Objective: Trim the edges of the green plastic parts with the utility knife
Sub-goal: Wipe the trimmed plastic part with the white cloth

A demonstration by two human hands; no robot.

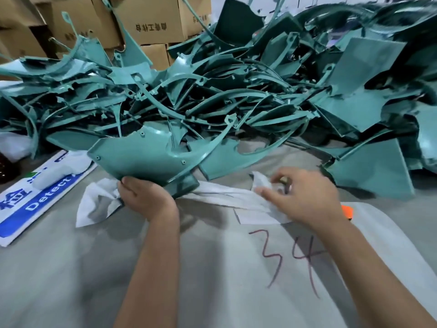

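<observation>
A large heap of green plastic parts (236,86) covers the far half of the table. My left hand (144,197) grips the near edge of one flat, curved green part (139,155) and holds it tilted up in front of the heap. My right hand (305,197) rests on a crumpled white cloth (227,197) with its fingers curled around a small object; whether that is the knife I cannot tell. An orange thing (347,212), perhaps the utility knife, peeks out beside my right wrist, mostly hidden.
Grey fabric (71,268) marked "34" in red covers the table. A blue and white sign (30,204) lies at the left edge. Cardboard boxes (151,20) are stacked behind the heap.
</observation>
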